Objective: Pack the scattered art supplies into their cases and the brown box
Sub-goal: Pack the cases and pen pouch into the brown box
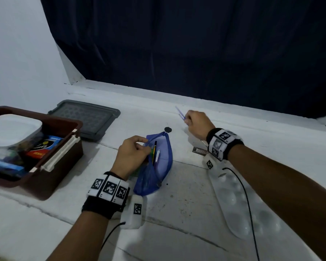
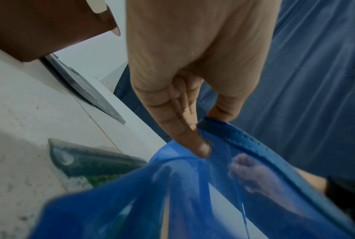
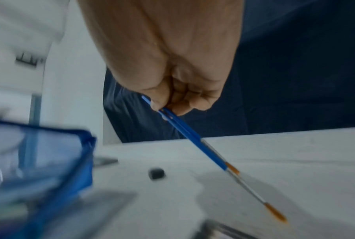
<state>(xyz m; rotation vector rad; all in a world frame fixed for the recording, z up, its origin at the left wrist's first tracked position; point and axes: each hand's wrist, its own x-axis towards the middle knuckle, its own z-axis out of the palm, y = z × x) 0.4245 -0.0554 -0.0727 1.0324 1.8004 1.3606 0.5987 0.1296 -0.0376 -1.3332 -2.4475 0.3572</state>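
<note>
A soft blue mesh pouch (image 1: 154,162) lies on the white table (image 1: 177,213) at the near centre, its mouth held open by the left hand (image 1: 132,157), whose thumb and fingers pinch the zipper edge. The pouch is limp and translucent — pens already show inside it — and will sag unless its rim is kept taut, so the stiff zipper band is the place to hold. A clear plastic palette (image 1: 237,204) lies to the right under the forearm. Farther out, the right hand (image 1: 198,125) is curled round two thin blue-handled brushes (image 3: 195,142), metal ferrules and orange bristles pointing away. They look light, rigid and slick; gripped mid-handle, they should slide in handle-first without crushing the tips. A small dark object (image 1: 167,129) — possibly an eraser — rests between pouch and brushes. At far left stands the brown box (image 1: 60,166), partly filled, a grey lid (image 1: 87,117) behind it.
</note>
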